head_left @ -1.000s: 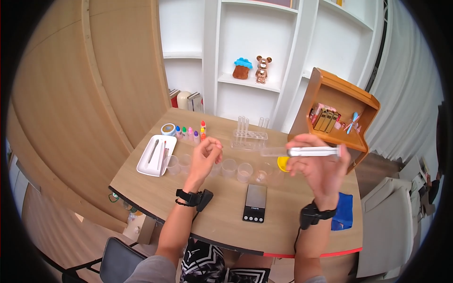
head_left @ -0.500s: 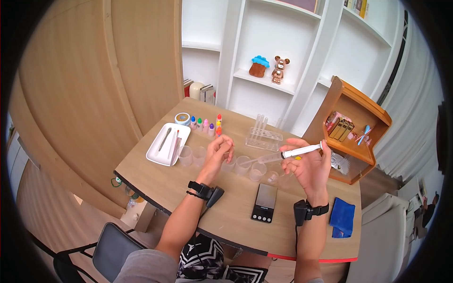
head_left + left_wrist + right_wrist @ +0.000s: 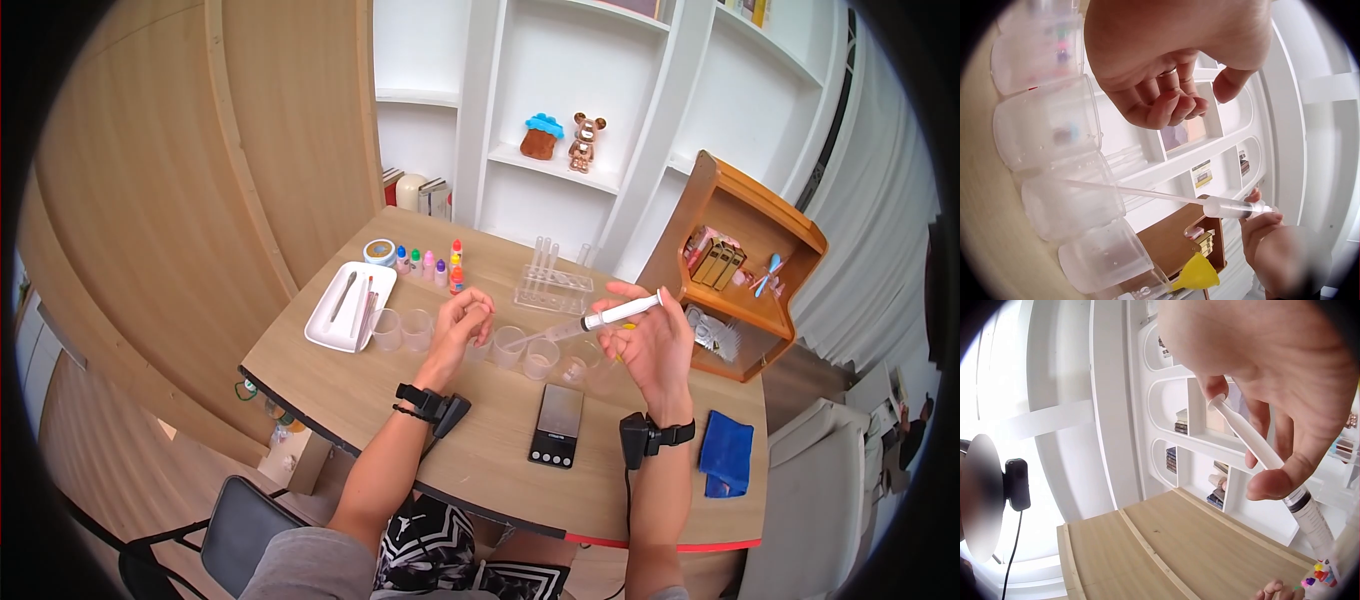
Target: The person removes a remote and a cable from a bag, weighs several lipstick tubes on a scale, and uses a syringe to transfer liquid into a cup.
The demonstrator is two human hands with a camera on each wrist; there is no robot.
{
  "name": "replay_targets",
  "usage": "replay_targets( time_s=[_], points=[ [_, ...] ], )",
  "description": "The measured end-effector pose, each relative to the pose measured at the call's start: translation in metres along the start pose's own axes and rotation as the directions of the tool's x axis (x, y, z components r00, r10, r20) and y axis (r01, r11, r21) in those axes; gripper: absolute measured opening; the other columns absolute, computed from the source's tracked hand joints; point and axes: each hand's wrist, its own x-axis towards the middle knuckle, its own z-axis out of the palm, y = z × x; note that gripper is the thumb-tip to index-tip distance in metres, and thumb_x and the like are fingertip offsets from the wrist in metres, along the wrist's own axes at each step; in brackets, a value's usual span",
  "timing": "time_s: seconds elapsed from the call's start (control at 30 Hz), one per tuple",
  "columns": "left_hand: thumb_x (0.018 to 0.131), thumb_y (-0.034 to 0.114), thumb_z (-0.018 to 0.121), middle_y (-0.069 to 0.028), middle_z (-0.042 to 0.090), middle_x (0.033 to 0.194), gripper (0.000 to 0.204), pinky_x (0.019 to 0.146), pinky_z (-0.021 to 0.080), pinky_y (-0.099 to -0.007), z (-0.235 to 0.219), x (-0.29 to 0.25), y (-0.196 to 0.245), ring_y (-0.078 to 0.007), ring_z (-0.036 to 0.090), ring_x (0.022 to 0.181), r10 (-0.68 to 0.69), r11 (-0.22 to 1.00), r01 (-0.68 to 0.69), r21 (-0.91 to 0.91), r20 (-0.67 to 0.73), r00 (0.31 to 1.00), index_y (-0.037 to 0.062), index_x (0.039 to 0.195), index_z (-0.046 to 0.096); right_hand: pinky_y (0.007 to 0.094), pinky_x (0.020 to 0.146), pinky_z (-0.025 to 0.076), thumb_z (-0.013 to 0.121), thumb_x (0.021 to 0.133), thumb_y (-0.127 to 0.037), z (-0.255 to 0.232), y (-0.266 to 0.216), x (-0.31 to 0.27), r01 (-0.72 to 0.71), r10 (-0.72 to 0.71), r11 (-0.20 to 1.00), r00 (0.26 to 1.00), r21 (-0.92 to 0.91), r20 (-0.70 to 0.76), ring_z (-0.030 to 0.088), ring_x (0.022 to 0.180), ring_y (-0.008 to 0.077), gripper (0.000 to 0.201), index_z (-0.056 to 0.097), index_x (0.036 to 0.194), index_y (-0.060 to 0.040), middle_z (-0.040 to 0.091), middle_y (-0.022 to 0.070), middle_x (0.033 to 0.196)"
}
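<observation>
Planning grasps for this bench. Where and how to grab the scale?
The scale: pinch its two long side edges, likely best from above on the person's side. It lies flat, longer than wide; cups stand past its far end; fingers there miss the silver plate and buttons.

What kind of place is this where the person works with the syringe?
It looks like a room in a home or a small studio, with a table set up for simple experiments: test tubes in a clear rack, a digital scale, and decorative figures on the white shelves behind.
</observation>
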Motion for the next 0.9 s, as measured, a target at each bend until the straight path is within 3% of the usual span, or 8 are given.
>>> replay_targets(
  time_s=[0.53, 0.9],
  points=[
    [0.096, 0.018, 0.058, 0.0001, 0.049, 0.068, 0.014, 0.05, 0.035, -0.0229, -0.003, 0.001, -0.003, -0.0078, 0.045, 0.057, 0.0, 1.0, 0.0, 0.0, 0.026, 1.0, 0.0043, 0.097, 0.058, 0.0301, 0.059, 0.054, 0.045, 0.106, -0.027, -0.007, 0.008, 0.004, 0.0, -0.001, 0.999, 1.0, -0.044, -0.024, 0.064, 0.068, 0.0209, 0.044, 0.056, 0.13, 0.0082, 0.069, 0.0229, 0.108],
    [0.094, 0.016, 0.057, 0.0003, 0.049, 0.067, 0.013, 0.05, 0.034, -0.0228, -0.003, 0.001, -0.003, -0.0073, 0.045, 0.056, 0.01, 1.0, -0.009, -0.012, 0.02, 1.0, 0.0039, 0.096, 0.058, 0.0241, 0.057, 0.051, 0.051, 0.105, -0.011, -0.007, 0.018, 0.008, 0.001, -0.008, 0.993, 0.998, -0.116, -0.066, 0.061, 0.068, 0.0142, 0.031, 0.062, 0.129, 0.0061, 0.07, 0.0129, 0.105]
  ],
)
